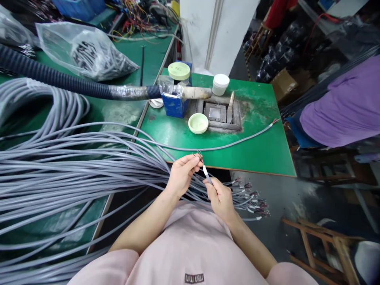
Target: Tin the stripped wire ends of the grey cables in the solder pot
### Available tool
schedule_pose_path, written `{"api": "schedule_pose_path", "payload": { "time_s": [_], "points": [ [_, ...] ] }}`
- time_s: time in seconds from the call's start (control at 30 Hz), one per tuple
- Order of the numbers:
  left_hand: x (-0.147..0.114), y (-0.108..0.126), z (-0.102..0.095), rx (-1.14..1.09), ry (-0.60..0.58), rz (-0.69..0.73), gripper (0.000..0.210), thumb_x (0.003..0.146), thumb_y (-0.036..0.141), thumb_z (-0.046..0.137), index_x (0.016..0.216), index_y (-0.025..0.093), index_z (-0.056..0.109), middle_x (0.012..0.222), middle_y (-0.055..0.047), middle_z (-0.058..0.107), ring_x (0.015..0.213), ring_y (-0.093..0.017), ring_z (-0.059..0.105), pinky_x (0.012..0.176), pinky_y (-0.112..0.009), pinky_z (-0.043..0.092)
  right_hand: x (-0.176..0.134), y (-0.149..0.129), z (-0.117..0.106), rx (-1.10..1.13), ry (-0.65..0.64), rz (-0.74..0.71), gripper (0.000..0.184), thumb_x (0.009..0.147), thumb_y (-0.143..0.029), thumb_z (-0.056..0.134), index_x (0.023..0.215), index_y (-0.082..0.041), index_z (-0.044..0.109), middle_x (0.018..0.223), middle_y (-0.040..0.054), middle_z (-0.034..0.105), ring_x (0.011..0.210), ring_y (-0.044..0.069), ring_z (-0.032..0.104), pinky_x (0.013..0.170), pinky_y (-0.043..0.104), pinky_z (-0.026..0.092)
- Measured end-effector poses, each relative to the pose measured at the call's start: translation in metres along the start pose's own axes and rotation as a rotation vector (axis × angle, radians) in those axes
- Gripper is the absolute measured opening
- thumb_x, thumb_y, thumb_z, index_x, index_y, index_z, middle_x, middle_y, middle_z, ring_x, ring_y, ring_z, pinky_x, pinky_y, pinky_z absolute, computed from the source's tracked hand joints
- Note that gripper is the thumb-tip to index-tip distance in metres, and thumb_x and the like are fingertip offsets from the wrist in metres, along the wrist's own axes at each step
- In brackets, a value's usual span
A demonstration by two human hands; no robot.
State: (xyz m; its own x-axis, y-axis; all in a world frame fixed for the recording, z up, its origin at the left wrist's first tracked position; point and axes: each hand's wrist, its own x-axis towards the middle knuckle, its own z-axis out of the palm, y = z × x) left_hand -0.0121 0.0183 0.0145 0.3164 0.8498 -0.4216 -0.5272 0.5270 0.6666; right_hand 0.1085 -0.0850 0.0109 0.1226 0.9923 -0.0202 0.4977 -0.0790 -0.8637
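My right hand [220, 198] is closed round a grey cable [209, 178] just below its white-wrapped end. Thin wires [201, 157] fan out of that end, and the fingertips of my left hand [184, 172] pinch them. Many more grey cables [89, 174] run from the left, passing behind and under my hands. Their stripped ends [252, 202] hang in a bunch to the right, over the floor. One separate cable [234, 143] lies across the green table, its bare wires pointing right.
On the green table [261, 154] stand a solder pot [216, 112], a pale green dish [198, 123], a white tub [221, 84] and a blue box [175, 105]. A black hose [89, 85] reaches in from the left. At right are a person in purple [344, 103] and a wooden stool [311, 237].
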Motion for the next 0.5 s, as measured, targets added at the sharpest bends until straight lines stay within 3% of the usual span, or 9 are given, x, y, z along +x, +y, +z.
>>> {"api": "schedule_pose_path", "payload": {
  "time_s": [0.1,0.2,0.3,0.37,0.43,0.5],
  "points": [
    [0.001,0.000,-0.002,0.071,-0.014,0.056,0.022,0.063,0.031,0.081,0.072,0.014,0.071,0.069,-0.002,0.066,0.058,-0.006,0.054,0.059,-0.018,0.046,0.002,-0.002,-0.001,-0.027,0.001,-0.020,0.023,0.096,-0.032,0.042,0.094,-0.022,0.062,0.057,-0.0025,0.051,0.050,0.012,0.048,0.056,0.025,0.039],
    [0.000,0.000,-0.003,0.269,-0.006,0.262,0.018,0.067,0.031,0.079,0.069,0.016,0.069,0.073,-0.001,0.066,0.062,-0.008,0.056,0.063,-0.021,0.047,0.003,-0.003,-0.002,0.036,-0.004,0.018,0.024,0.094,-0.035,0.045,0.092,-0.021,0.064,0.060,-0.0013,0.055,0.050,0.011,0.048,0.055,0.024,0.039],
    [-0.005,-0.002,-0.004,0.607,0.002,0.642,0.007,0.074,0.026,0.075,0.073,0.020,0.071,0.069,0.000,0.067,0.066,-0.012,0.058,0.070,-0.026,0.047,0.005,-0.001,-0.003,0.370,-0.106,0.198,0.030,0.093,-0.044,0.047,0.097,-0.019,0.062,0.051,-0.0049,0.049,0.041,0.009,0.041,0.043,0.021,0.033],
    [-0.008,-0.005,-0.003,0.770,-0.083,0.871,0.002,0.076,0.022,0.073,0.077,0.023,0.072,0.070,-0.001,0.069,0.068,-0.013,0.061,0.073,-0.029,0.047,0.009,0.000,-0.003,0.681,-0.174,0.308,0.036,0.090,-0.052,0.051,0.100,-0.018,0.059,0.047,-0.0079,0.046,0.034,0.007,0.032,0.036,0.019,0.026],
    [-0.010,-0.009,-0.002,0.840,-0.201,1.000,0.006,0.077,0.019,0.071,0.080,0.024,0.072,0.072,-0.001,0.072,0.068,-0.014,0.064,0.072,-0.030,0.047,0.014,-0.001,-0.005,0.909,-0.194,0.348,0.040,0.086,-0.057,0.055,0.095,-0.019,0.056,0.045,-0.0092,0.044,0.030,0.005,0.028,0.034,0.019,0.023],
    [-0.011,-0.014,-0.002,0.890,-0.272,1.055,0.007,0.080,0.018,0.067,0.081,0.024,0.071,0.076,-0.002,0.073,0.071,-0.015,0.067,0.070,-0.030,0.047,0.020,-0.003,-0.008,1.001,-0.182,0.346,0.039,0.083,-0.058,0.059,0.086,-0.019,0.056,0.044,-0.0094,0.043,0.030,0.005,0.028,0.034,0.018,0.023]
  ]
}}
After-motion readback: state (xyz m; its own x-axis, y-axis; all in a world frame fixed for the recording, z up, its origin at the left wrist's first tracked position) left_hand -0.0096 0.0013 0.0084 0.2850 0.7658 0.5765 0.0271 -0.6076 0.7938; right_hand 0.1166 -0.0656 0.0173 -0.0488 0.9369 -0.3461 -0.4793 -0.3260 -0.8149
